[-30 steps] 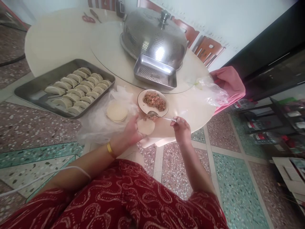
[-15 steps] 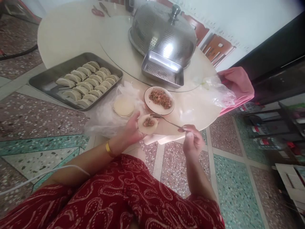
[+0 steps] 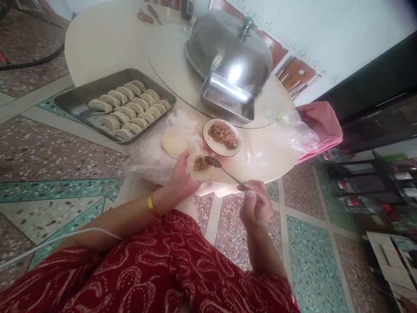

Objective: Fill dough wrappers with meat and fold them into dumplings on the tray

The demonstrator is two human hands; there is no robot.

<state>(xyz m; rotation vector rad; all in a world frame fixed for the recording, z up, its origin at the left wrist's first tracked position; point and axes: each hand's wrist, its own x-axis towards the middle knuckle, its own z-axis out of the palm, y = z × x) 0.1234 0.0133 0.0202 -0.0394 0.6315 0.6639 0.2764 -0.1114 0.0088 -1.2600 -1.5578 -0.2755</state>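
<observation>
My left hand (image 3: 181,177) cradles a round dumpling wrapper (image 3: 195,170) with a lump of minced filling (image 3: 200,164) in its middle. My right hand (image 3: 256,206) grips the handle of a metal spoon (image 3: 224,170), whose bowl rests on the wrapper's right edge beside the filling. Just beyond lies a white plate of minced filling (image 3: 222,134). A stack of wrappers (image 3: 175,143) lies on a plastic bag left of the plate.
A metal tray (image 3: 73,101) with several folded dumplings sits at the table's left edge. A perforated steel dome cover (image 3: 230,52) and a small steel tray (image 3: 226,98) stand on the turntable. Red scissors (image 3: 145,16) lie far back. A pink cloth (image 3: 321,124) and clear bag (image 3: 295,128) lie right.
The spoon carried filling from the plate onto the wrapper, which was bare a second ago. My right hand dropped lower and nearer to me. The view shifted left.
</observation>
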